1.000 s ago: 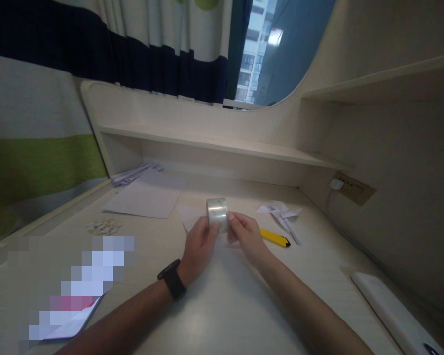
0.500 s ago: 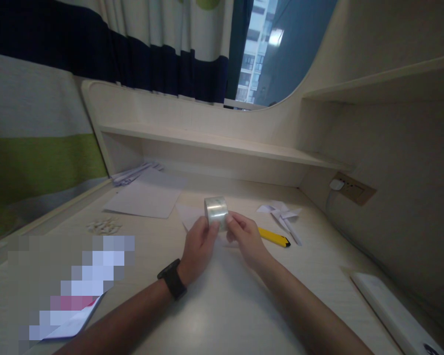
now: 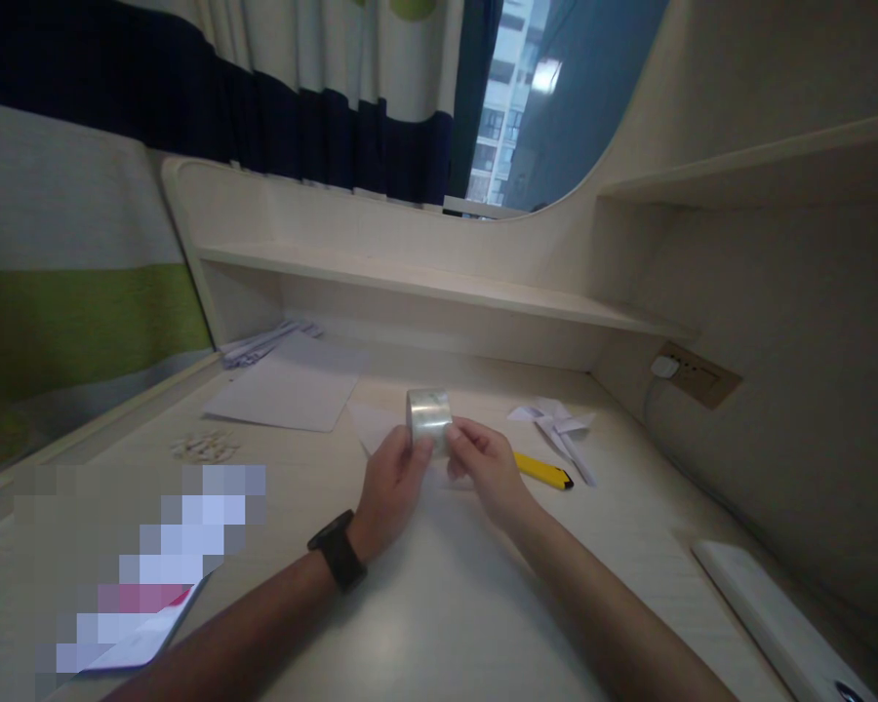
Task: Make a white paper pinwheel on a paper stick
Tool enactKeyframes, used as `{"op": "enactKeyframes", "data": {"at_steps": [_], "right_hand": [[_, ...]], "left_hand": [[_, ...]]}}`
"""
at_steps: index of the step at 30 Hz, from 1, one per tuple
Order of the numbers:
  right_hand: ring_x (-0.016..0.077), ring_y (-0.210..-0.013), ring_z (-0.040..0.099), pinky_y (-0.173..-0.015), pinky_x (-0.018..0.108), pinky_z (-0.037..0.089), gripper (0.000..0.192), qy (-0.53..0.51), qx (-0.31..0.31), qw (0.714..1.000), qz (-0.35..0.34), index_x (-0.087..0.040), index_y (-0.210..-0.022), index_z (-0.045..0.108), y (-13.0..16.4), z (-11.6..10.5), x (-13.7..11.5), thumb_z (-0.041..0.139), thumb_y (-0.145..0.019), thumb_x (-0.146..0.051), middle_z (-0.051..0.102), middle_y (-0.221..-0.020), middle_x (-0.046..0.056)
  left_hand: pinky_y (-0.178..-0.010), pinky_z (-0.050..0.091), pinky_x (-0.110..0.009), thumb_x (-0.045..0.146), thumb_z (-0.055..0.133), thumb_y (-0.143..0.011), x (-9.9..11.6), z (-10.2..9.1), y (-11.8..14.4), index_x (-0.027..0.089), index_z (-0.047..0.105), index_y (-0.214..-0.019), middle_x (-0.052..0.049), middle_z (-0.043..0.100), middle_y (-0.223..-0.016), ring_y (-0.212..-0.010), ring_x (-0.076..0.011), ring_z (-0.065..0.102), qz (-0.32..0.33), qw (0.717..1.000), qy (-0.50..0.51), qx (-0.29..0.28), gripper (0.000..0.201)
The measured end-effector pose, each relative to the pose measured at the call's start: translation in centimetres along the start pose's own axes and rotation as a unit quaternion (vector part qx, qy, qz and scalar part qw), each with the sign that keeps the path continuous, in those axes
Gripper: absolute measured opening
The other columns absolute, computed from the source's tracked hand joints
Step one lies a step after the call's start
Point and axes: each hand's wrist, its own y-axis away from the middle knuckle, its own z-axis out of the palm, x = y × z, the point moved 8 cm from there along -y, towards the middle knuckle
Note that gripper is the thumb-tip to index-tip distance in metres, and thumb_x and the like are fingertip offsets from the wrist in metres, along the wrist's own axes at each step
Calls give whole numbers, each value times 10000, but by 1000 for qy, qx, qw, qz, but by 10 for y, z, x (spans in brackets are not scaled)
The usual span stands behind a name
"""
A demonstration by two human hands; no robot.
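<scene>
A roll of clear tape (image 3: 429, 411) is held up above the desk, its shiny outer face toward me. My left hand (image 3: 395, 478), with a black watch (image 3: 339, 551) on the wrist, grips the roll's lower left side with the thumb on its face. My right hand (image 3: 487, 468) is closed at the roll's right edge, thumb and fingers pinched there; whether a tape end is between them I cannot tell. Behind the hands lies a white paper piece (image 3: 373, 426), partly covered. A yellow utility knife (image 3: 543, 470) shows right of my right hand, one end hidden by it.
A folded paper pinwheel (image 3: 556, 419) lies behind the knife. At the back left are a paper sheet (image 3: 285, 390) and folded papers (image 3: 267, 341). Small pale pieces (image 3: 206, 447) form a pile on the left. A white device (image 3: 768, 614) sits at the right, below a wall socket (image 3: 702, 375).
Almost nothing differs. The tape roll has shifted very slightly to the right, and both hands keep their grip on it.
</scene>
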Motion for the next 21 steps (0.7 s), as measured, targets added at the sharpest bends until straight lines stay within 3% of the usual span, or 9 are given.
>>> {"op": "enactKeyframes", "data": {"at_steps": [6, 9, 11, 14, 16, 21], "right_hand": [[69, -409, 402, -385, 188, 320, 367, 14, 65, 998, 7, -144, -807, 667, 3, -7, -1, 582, -808, -500, 454, -497, -53], [78, -400, 422, -398, 192, 347, 380, 31, 29, 999, 6, -131, -821, 667, 0, -7, -5, 553, -837, -494, 455, -451, -53], [96, -430, 485, -425, 208, 393, 363, 63, -4, 998, -7, -135, -947, 656, -2, -8, -11, 533, -863, -465, 542, -515, -26], [129, -607, 591, -529, 245, 472, 324, 175, 35, 979, -96, -198, -1133, 591, -3, -20, -32, 584, -851, -357, 671, -861, 51], [130, -694, 588, -598, 256, 486, 283, 249, 64, 951, -172, -234, -1106, 609, 2, -22, -47, 622, -827, -276, 643, -1025, 66], [125, -680, 551, -606, 253, 462, 107, 299, 64, 922, -238, -224, -928, 669, 9, -13, -53, 606, -842, -213, 607, -923, 47]], "left_hand": [[-637, 365, -266, 360, 423, -952, 8, 7, 3, 185, 544, -835, 3, 547, -769, -708, -147, 494, 19, 999, -6, -37, 243], [-628, 362, -261, 351, 424, -953, 11, 5, 2, 188, 539, -839, 6, 544, -768, -701, -143, 490, 23, 999, 2, -38, 230], [-588, 341, -254, 366, 430, -948, 9, 0, -1, 191, 496, -769, 22, 498, -704, -649, -134, 458, 11, 1000, -6, -20, 258], [-540, 303, -248, 394, 431, -941, 6, -9, -7, 202, 418, -693, 42, 426, -634, -590, -125, 407, -5, 1000, -26, 5, 314], [-530, 295, -246, 405, 429, -939, 6, -13, -11, 205, 404, -685, 49, 409, -616, -572, -120, 394, -4, 999, -37, 8, 324], [-566, 328, -239, 381, 426, -944, 12, -11, -11, 198, 471, -729, 45, 464, -647, -607, -120, 446, 25, 998, -65, -12, 285]]}}
